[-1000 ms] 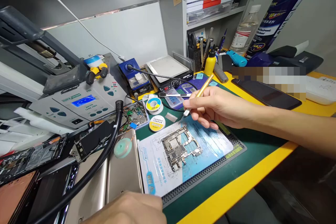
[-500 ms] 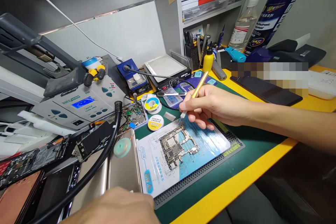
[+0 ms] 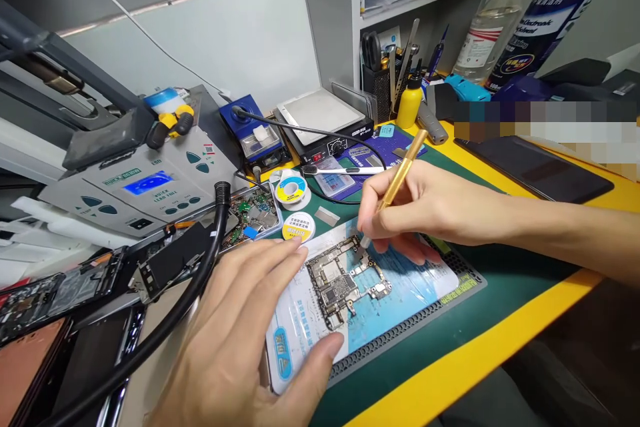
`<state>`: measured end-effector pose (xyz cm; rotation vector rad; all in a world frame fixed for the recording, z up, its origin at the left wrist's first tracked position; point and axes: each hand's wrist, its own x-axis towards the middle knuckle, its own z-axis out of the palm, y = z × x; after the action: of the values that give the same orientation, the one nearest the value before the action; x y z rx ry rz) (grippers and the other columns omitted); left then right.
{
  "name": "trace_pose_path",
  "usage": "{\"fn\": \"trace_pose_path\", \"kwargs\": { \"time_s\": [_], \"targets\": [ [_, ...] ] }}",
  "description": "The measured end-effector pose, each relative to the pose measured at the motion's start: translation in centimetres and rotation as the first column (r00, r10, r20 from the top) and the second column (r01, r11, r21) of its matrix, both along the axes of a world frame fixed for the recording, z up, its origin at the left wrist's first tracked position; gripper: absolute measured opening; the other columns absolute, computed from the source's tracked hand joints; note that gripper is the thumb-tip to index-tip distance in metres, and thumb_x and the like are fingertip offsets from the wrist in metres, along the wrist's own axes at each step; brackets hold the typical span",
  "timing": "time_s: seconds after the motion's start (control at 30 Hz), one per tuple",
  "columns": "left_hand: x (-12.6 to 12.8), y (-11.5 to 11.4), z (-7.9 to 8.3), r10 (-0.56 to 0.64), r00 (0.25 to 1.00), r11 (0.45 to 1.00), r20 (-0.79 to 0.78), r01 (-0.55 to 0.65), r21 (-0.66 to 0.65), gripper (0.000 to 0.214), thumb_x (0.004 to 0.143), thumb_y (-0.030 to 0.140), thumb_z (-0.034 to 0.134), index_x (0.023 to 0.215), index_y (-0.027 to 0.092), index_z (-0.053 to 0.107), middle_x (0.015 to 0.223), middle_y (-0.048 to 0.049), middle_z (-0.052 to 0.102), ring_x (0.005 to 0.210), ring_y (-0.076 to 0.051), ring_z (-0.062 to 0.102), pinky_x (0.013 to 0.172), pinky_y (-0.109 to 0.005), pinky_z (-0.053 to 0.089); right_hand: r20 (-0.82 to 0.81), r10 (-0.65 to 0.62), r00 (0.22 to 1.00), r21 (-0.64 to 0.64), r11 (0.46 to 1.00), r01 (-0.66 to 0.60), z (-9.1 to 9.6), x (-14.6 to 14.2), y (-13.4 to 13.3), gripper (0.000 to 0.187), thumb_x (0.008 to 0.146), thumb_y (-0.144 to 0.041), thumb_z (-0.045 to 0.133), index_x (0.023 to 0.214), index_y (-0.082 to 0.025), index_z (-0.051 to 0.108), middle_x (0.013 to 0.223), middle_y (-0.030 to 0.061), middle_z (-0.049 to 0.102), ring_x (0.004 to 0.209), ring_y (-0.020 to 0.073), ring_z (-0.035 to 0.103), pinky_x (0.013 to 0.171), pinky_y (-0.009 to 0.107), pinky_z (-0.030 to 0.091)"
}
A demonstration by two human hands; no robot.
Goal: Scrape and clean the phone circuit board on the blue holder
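A phone circuit board (image 3: 345, 278) lies on a blue and white printed mat (image 3: 400, 280) on the green work pad. My right hand (image 3: 425, 210) pinches a gold-handled tool (image 3: 400, 173) like a pen, its tip touching the board's upper right corner. My left hand (image 3: 240, 340) is open with fingers spread, reaching over the mat's left part; the fingertips are near the board's upper left and the thumb rests on the mat's front edge.
A grey rework station with a blue display (image 3: 145, 183) and a black hose (image 3: 200, 273) stand at left, above opened phones (image 3: 60, 293). Solder reels (image 3: 293, 190), a hot plate (image 3: 320, 123), a tool holder (image 3: 390, 80), bottles (image 3: 487, 33) and a dark phone (image 3: 540, 167) crowd the back.
My left hand has come up from the bottom edge and spread over the mat beside the board. My right hand lowered the tool tip onto the board's corner. The view shifted slightly.
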<state>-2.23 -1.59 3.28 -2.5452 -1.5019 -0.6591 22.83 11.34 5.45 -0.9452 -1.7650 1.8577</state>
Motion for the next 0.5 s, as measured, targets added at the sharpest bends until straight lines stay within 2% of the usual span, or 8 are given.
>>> {"fn": "trace_pose_path", "kwargs": {
  "time_s": [0.07,0.23,0.37,0.5],
  "targets": [
    [0.5,-0.1,-0.5,0.034,0.999,0.999,-0.014,-0.034,-0.012,0.05,0.095,0.032,0.066,0.142,0.016,0.055,0.139,-0.0128,0.066,0.131,-0.026,0.059,0.12,-0.043,0.048,0.043,0.005,0.999,-0.006,1.0,-0.005,0.0,0.0,0.0,0.005,0.073,-0.019,0.072,0.07,-0.017,0.068,0.06,-0.0003,0.07,0.036,0.0102,0.056,0.028,0.018,0.04],
    [1.1,-0.5,-1.3,0.142,0.988,0.99,0.066,-0.141,-0.016,0.041,0.099,0.034,0.061,0.138,0.025,0.057,0.136,-0.0049,0.069,0.127,-0.022,0.064,0.116,-0.037,0.051,0.156,-0.005,0.988,-0.015,1.0,0.007,-0.2,-0.1,-0.1,0.006,0.071,-0.022,0.072,0.075,-0.018,0.07,0.06,0.0012,0.07,0.033,0.0097,0.051,0.027,0.019,0.038],
    [0.8,-0.5,-1.5,0.129,0.986,0.992,0.109,-0.127,-0.024,0.043,0.097,0.038,0.064,0.138,0.026,0.056,0.134,-0.004,0.069,0.121,-0.021,0.066,0.112,-0.034,0.054,0.157,-0.039,0.987,-0.013,0.999,0.041,-0.3,0.0,-0.2,0.007,0.071,-0.024,0.071,0.071,-0.019,0.067,0.056,0.0004,0.067,0.031,0.01,0.049,0.027,0.02,0.037],
    [0.8,-0.2,-1.7,0.09,0.984,0.995,0.154,-0.096,0.029,0.047,0.095,0.031,0.07,0.14,0.024,0.058,0.136,-0.0045,0.069,0.121,-0.02,0.068,0.112,-0.033,0.052,0.163,-0.048,0.985,0.003,0.999,0.048,-0.4,0.0,-0.4,0.007,0.073,-0.024,0.074,0.074,-0.019,0.069,0.059,0.0009,0.068,0.033,0.01,0.049,0.028,0.019,0.035]
  ]
}}
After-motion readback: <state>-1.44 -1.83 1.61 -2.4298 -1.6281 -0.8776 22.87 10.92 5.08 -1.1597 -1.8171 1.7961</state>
